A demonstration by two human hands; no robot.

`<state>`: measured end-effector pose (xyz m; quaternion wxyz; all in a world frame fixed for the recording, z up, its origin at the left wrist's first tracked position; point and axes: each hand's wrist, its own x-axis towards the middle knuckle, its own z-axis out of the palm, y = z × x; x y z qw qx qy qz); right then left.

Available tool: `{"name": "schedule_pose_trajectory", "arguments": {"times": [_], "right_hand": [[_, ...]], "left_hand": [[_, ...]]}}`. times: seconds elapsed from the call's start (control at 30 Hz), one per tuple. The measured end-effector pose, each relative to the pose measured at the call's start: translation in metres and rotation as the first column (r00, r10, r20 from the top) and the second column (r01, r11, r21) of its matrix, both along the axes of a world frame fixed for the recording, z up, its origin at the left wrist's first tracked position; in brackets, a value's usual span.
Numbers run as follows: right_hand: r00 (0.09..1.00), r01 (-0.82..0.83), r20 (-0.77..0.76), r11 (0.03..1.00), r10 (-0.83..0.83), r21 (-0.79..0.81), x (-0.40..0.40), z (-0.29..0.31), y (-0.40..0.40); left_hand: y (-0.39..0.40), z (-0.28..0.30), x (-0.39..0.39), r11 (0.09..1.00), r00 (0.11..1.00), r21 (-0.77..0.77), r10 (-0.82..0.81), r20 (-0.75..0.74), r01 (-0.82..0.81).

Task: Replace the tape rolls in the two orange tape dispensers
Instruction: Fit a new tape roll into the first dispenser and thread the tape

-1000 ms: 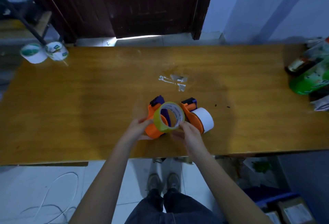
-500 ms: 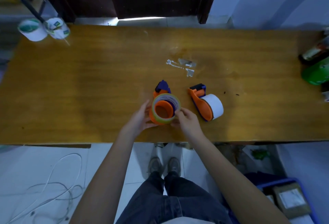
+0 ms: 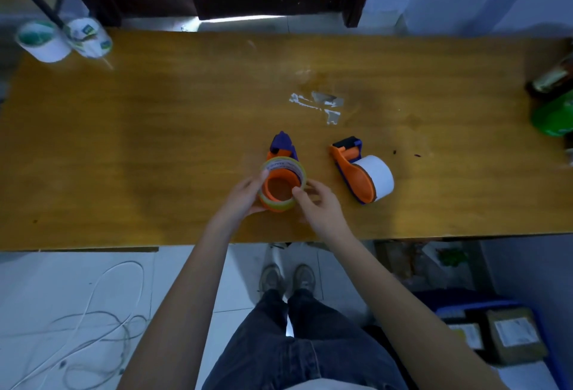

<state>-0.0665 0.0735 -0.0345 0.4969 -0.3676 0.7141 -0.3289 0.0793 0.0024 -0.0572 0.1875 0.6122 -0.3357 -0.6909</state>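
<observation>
An orange dispenser [image 3: 280, 188] with a purple head lies near the table's front edge, its round hub facing up. A yellowish clear tape roll [image 3: 279, 165] sits around that hub. My left hand [image 3: 245, 195] grips the roll and dispenser from the left. My right hand [image 3: 319, 206] pinches the roll's right rim with thumb and fingers. The second orange dispenser [image 3: 355, 177] lies to the right on its side, carrying a white tape roll [image 3: 376, 180]; no hand touches it.
Two white tape rolls [image 3: 43, 43] [image 3: 90, 36] stand at the table's far left corner. Tape scraps [image 3: 322, 105] stick to the wooden table [image 3: 155, 141] at centre. Green and brown bottles [image 3: 555, 101] sit at the right edge. Cables lie on the floor.
The yellowish roll, held tilted in front of the dispenser before, has gone down over the hub. The left dispenser has shifted away from the second one. Both hands stay on it.
</observation>
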Motion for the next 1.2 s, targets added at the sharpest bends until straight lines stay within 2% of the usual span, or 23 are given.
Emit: {"name": "schedule_pose_trajectory", "arguments": {"times": [0.13, 0.27, 0.43, 0.57, 0.67, 0.8, 0.9, 0.97, 1.07, 1.13, 1.2], "right_hand": [[0.994, -0.108, 0.006, 0.993, 0.108, 0.053, -0.012, -0.011, 0.008], [0.936, -0.219, -0.261, 0.972, 0.235, 0.089, -0.016, -0.022, 0.006], [0.848, -0.332, -0.440, 0.943, 0.295, -0.008, -0.018, -0.028, -0.006], [0.839, -0.385, -0.426, 0.923, 0.339, -0.023, -0.027, -0.031, -0.011], [0.897, -0.334, -0.328, 0.940, 0.295, -0.068, -0.032, -0.031, -0.013], [0.914, -0.292, -0.316, 0.953, 0.253, -0.082, -0.041, -0.029, -0.016], [0.903, -0.326, -0.315, 0.944, 0.292, -0.058, -0.044, -0.029, -0.017], [0.897, -0.338, -0.322, 0.939, 0.304, -0.056, -0.045, -0.030, -0.018], [0.878, -0.360, -0.355, 0.931, 0.321, -0.050, -0.046, -0.030, -0.018], [0.859, -0.382, -0.383, 0.923, 0.339, -0.039, -0.046, -0.031, -0.018], [0.846, -0.394, -0.402, 0.919, 0.351, -0.028, -0.046, -0.033, -0.019]], "left_hand": [[-0.002, 0.001, -0.001, 0.999, 0.999, 0.014, 0.034, 0.018, -0.034], [-0.002, 0.003, -0.001, 0.998, 0.999, 0.037, 0.047, 0.027, -0.048], [-0.003, 0.004, 0.000, 0.998, 0.998, 0.037, 0.057, 0.031, -0.059], [-0.004, 0.004, 0.001, 0.997, 0.997, 0.054, 0.055, 0.044, -0.058], [-0.005, 0.002, 0.003, 0.998, 0.997, 0.048, 0.047, 0.053, -0.050], [-0.006, 0.001, 0.006, 0.999, 0.997, 0.034, 0.024, 0.074, -0.027], [-0.007, 0.001, 0.009, 0.999, 0.995, 0.009, -0.047, 0.088, 0.046], [-0.010, 0.001, 0.012, 0.987, 0.976, -0.044, -0.146, 0.160, 0.155], [-0.016, 0.001, 0.011, 0.883, 0.867, -0.193, -0.342, 0.362, 0.428], [-0.021, 0.005, 0.007, 0.729, 0.694, -0.228, -0.435, 0.574, 0.645], [-0.026, 0.009, 0.004, 0.584, 0.510, -0.185, -0.460, 0.727, 0.790]]}}
